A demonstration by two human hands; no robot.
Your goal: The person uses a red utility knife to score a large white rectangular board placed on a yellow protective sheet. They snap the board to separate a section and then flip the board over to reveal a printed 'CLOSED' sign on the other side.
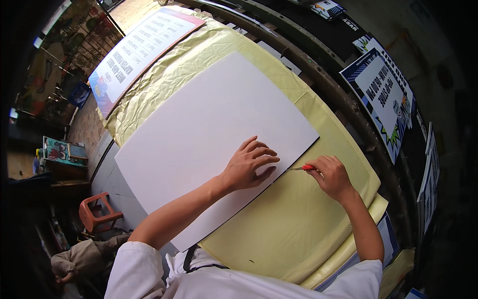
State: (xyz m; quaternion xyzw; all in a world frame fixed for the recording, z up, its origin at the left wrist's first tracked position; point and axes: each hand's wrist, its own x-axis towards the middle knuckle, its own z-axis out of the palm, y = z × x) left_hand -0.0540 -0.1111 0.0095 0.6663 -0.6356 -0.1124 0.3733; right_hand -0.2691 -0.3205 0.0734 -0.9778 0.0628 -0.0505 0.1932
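Note:
A large white board (214, 114) lies flat and slanted on yellow sheeting (279, 219). My left hand (250, 163) rests near the board's right edge, palm down with fingers spread, holding nothing. Just right of that edge, my right hand (329, 175) is closed around the red handle of a thin-bladed cutter knife (308, 167). Its blade points left toward the board's dark edge; whether the tip touches the board I cannot tell.
A printed board (142, 55) lies at the far left of the sheeting. More printed signs (381, 92) stand to the right beside dark metal rails (318, 74). An orange plastic stool (98, 212) is on the floor at left, near another person (82, 259).

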